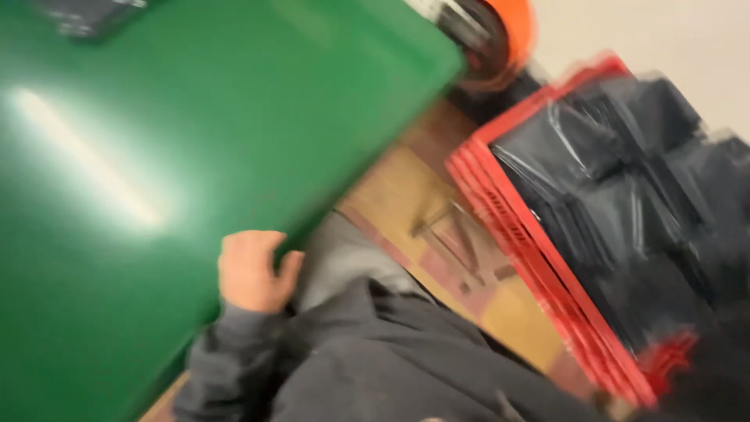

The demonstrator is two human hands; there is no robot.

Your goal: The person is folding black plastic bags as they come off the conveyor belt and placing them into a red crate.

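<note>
Left hand [250, 270] fingers curled over green table [156, 156] edge, red crate [547, 258] near, floor strip between.

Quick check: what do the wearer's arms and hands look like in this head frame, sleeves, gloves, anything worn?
One hand shows, bare, no glove, ring or watch visible. A dark grey, loose fabric sleeve bunches at its wrist, with more of the same dark grey garment below. The frame is blurred; which hand it is I cannot tell, and no other hand shows.
</note>
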